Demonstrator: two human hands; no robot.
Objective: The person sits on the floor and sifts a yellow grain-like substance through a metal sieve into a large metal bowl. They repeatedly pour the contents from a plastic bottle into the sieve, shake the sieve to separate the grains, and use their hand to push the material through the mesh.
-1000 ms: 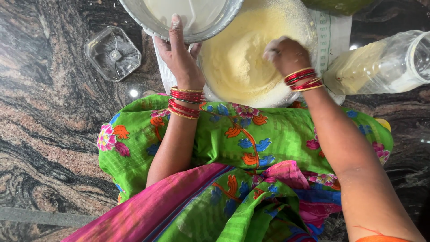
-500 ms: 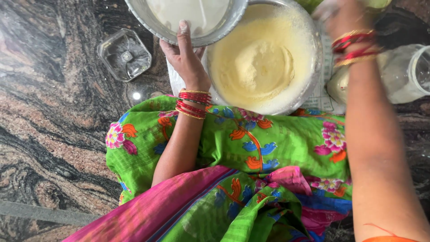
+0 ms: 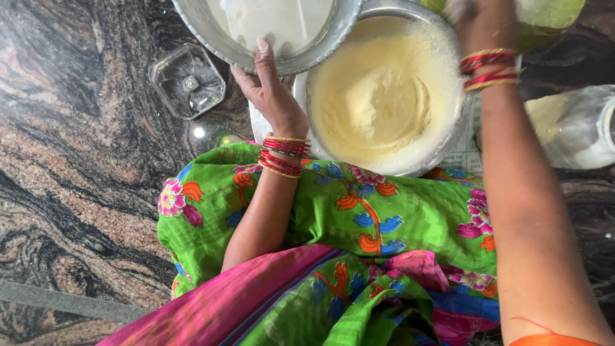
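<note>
left hand (image 3: 272, 90): fingers up over the near rim of the steel bowl (image 3: 211, 32), thumb side under it. Light pinch grip on the rim, hand mostly extended, not a fist.
steel bowl: top-left of view, holds white liquid, its rim overlapping the edge of the flour bowl (image 3: 451, 138).
right hand (image 3: 480, 22): at top edge, past the far rim of the flour bowl, blurred and partly cut off. Can't tell how open it is or if it holds anything. Dusted pale.
flour bowl: centre-top, just beyond the knees. Pale yellow flour (image 3: 378, 96) w/ a shallow well in the middle, flour dusted up the walls.
under the bowls: white cloth or printed sheet (image 3: 471, 150) on the floor, mostly hidden.
grinder jar (image 3: 188, 80): clear, square, blades visible, upright on the stone floor (image 3: 77, 160), left of the steel bowl, apart from it.
plastic bottle (image 3: 570, 128): lying on its side at right, yellowish contents, near the flour bowl, not touching the arm as far as I can see.
green thing (image 3: 551, 13): top-right corner, behind right hand, can't ID.
doing it well (my read): keep the left grip steady on the rim so the liquid stays level (bowl sits very close above the flour). Aim any liquid at the well, small amts. Watch the right forearm clearance vs the flour bowl rim.
</note>
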